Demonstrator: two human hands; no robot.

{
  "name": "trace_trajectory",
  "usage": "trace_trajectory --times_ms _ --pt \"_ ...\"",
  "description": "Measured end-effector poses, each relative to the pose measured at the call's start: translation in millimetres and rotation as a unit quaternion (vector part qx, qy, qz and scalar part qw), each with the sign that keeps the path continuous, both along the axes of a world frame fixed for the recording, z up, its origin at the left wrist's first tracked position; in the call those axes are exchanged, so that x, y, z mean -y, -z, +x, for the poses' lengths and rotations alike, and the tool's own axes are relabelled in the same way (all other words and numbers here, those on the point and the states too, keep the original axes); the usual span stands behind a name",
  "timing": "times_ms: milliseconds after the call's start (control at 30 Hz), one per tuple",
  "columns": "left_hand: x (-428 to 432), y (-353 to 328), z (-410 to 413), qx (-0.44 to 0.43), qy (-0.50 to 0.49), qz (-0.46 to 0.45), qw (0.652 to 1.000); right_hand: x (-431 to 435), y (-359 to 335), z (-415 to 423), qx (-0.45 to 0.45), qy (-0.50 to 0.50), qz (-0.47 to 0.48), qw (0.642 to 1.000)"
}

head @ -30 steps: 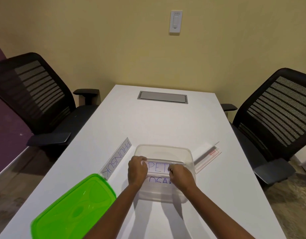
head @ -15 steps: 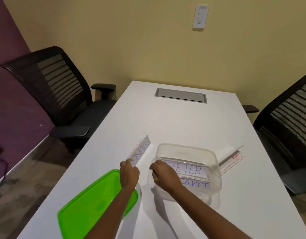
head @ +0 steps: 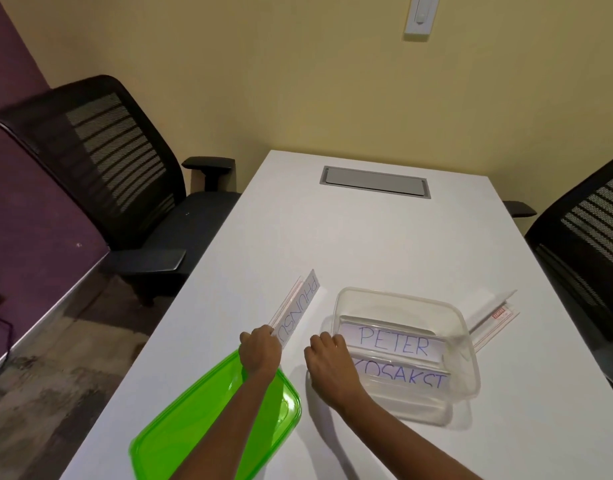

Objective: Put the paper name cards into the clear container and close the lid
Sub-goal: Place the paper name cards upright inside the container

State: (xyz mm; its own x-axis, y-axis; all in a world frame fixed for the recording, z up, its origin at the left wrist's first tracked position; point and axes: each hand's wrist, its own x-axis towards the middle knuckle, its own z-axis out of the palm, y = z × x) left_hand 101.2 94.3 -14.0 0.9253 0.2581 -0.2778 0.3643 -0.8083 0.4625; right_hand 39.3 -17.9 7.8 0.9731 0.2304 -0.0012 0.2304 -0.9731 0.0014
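While two folded paper name cards already lie inside the clear plastic container (head: 402,303) on the long white table (head: 367,244), the bright green plastic lid (head: 194,431) waits nearby. Collecting cards appears under way: the left hand (head: 260,348) pinches the near end of the white card lettered PHUNSU (head: 298,311), just left of the container. Next, lift it over the rim. The right hand (head: 327,365), fingers curled, rests against the container's left wall.

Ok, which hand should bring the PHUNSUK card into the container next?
Left. The left hand is already at the near end of the PHUNSUK card, while the right hand rests at the container wall and can steady it.
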Motion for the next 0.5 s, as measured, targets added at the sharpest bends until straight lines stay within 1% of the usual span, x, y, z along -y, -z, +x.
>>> trace_trajectory --times_ms 67,167,367,433,500 --pt "-1.7 0.1 3.5 0.001 -0.034 -0.068 0.997 -1.8 4.3 0.9 0.011 0.004 -0.003 1.000" --pt "-5.1 -0.6 8.9 0.023 -0.071 -0.164 0.984 -2.8 7.3 3.0 0.018 0.005 -0.004 1.000" --pt "-5.4 -21.8 23.5 0.083 -0.130 -0.283 0.947 2.6 -1.4 9.9 0.032 0.043 0.032 0.998" --pt "-4.5 -25.3 28.4 0.090 -0.146 -0.328 0.929 4.5 -5.9 12.4 0.046 0.063 0.071 0.994" --pt "-2.8 -30.2 30.4 0.092 -0.154 -0.374 0.910 7.5 -8.1 13.9 0.059 0.081 0.129 0.987"
